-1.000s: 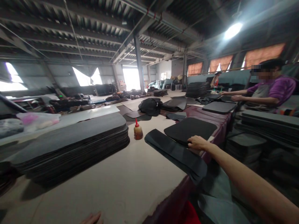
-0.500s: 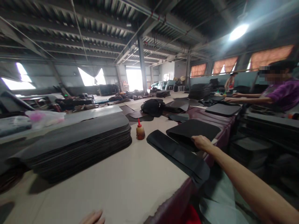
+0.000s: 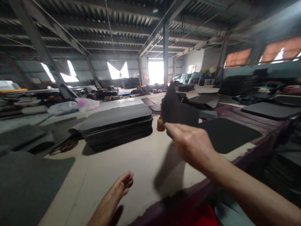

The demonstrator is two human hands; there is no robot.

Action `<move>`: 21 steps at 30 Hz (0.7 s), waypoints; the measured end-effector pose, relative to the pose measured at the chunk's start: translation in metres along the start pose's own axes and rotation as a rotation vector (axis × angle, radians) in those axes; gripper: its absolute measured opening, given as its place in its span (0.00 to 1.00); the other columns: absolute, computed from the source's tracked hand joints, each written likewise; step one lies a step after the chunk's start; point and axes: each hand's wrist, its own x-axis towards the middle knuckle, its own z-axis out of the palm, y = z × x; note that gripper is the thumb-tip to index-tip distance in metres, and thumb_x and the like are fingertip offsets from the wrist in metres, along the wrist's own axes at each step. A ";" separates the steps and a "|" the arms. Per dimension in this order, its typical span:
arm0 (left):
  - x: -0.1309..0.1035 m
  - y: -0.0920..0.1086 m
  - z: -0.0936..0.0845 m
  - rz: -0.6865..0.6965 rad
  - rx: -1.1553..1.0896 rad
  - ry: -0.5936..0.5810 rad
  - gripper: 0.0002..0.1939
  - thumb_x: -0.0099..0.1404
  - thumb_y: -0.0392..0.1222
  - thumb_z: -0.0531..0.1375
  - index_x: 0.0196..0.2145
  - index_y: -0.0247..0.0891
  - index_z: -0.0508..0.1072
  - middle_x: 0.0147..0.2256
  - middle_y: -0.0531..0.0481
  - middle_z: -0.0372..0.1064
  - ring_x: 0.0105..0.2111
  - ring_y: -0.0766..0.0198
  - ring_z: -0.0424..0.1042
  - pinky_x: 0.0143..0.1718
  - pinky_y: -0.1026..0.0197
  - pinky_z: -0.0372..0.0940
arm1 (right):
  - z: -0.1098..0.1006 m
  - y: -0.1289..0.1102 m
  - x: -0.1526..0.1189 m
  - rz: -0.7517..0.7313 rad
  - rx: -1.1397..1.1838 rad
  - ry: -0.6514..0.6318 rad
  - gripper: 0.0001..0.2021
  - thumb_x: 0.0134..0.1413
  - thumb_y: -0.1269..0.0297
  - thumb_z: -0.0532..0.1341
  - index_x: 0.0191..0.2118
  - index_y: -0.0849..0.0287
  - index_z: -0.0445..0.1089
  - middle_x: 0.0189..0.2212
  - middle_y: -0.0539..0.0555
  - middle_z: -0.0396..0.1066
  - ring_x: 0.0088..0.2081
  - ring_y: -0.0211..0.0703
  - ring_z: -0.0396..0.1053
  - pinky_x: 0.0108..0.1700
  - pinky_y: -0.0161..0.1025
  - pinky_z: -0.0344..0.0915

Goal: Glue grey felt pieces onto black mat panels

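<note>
My right hand (image 3: 192, 142) grips a dark sheet (image 3: 177, 108) by its lower edge and holds it raised over the table, its upper part bent to a point. Behind the sheet's left edge stands a small glue bottle (image 3: 160, 124) with a red cap, partly covered. My left hand (image 3: 119, 188) hovers above the pale tabletop (image 3: 131, 160), fingers slightly curled and apart, holding nothing. A tall stack of dark sheets (image 3: 117, 128) lies to the left of the bottle. Another dark panel (image 3: 230, 133) rests flat at the right, beyond my right wrist.
Dark sheets (image 3: 30, 185) cover the left side. Clear and pink plastic bags (image 3: 87, 104) lie beyond the stack. A grey panel (image 3: 272, 110) rests on maroon cloth (image 3: 225, 111) at the right. A red item (image 3: 202, 215) shows below the table edge.
My right hand has lifted a dark sheet from the right and brought it leftward. More of my left hand shows above the table. The view has turned left, and the person at right is out of frame.
</note>
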 end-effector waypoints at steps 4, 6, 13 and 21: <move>-0.009 0.033 0.007 -0.162 -0.557 0.160 0.41 0.66 0.73 0.48 0.63 0.40 0.65 0.59 0.36 0.69 0.60 0.45 0.68 0.63 0.41 0.62 | 0.016 -0.069 -0.020 -0.391 0.688 -0.525 0.23 0.66 0.60 0.58 0.64 0.60 0.64 0.52 0.59 0.75 0.50 0.48 0.74 0.48 0.37 0.70; -0.014 0.039 -0.003 -0.236 -0.619 0.265 0.37 0.71 0.68 0.47 0.63 0.37 0.66 0.55 0.35 0.72 0.56 0.47 0.72 0.60 0.43 0.66 | 0.034 -0.061 -0.027 -0.396 0.823 -0.621 0.31 0.66 0.49 0.59 0.68 0.58 0.60 0.61 0.59 0.68 0.58 0.50 0.69 0.57 0.40 0.66; -0.037 0.021 -0.031 -0.260 -0.440 0.336 0.28 0.61 0.43 0.69 0.58 0.40 0.70 0.52 0.43 0.76 0.52 0.52 0.76 0.49 0.58 0.74 | 0.160 0.072 -0.037 0.025 0.359 -0.301 0.22 0.68 0.52 0.51 0.54 0.60 0.75 0.56 0.63 0.72 0.57 0.58 0.69 0.62 0.54 0.64; -0.018 0.019 -0.043 -0.198 -0.225 0.215 0.35 0.54 0.41 0.69 0.59 0.39 0.66 0.47 0.41 0.78 0.43 0.48 0.79 0.40 0.54 0.75 | 0.193 0.078 -0.088 0.035 0.036 -0.170 0.20 0.67 0.55 0.51 0.56 0.53 0.72 0.59 0.62 0.67 0.58 0.62 0.65 0.52 0.58 0.69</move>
